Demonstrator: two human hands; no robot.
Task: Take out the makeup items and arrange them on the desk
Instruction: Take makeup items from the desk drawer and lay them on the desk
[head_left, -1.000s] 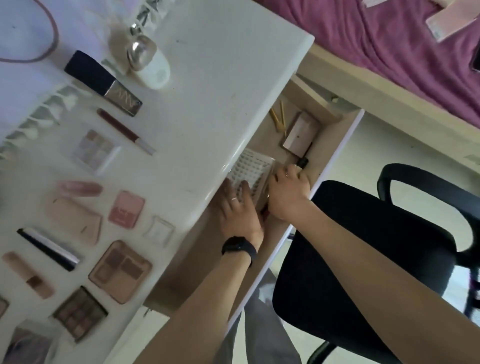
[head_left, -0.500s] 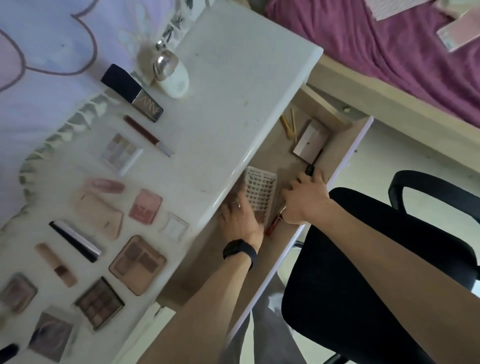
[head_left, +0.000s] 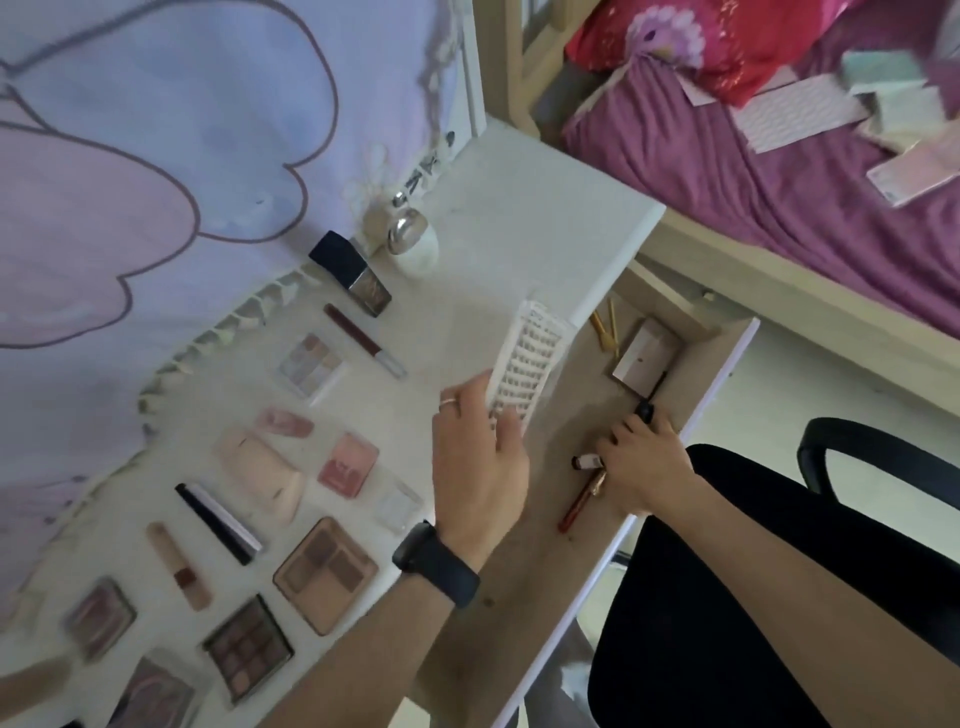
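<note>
My left hand holds a white tray of false lashes above the desk edge, lifted clear of the open drawer. My right hand lies inside the drawer with its fingers curled round small dark items: a black-tipped pencil and a small bottle. A red tube with a gold cap lies by that hand. A beige compact and gold clips sit at the drawer's far end. Several palettes, compacts and tubes are laid out on the white desk.
A black office chair stands right beside the drawer front. A bed with a purple sheet runs along the right. A lilac cloth covers the desk's back left. A white perfume bottle stands near the cloth.
My left hand has lifted the lash tray out of the drawer and up over the desk edge. My right hand has stayed in the drawer, closing on small items.
</note>
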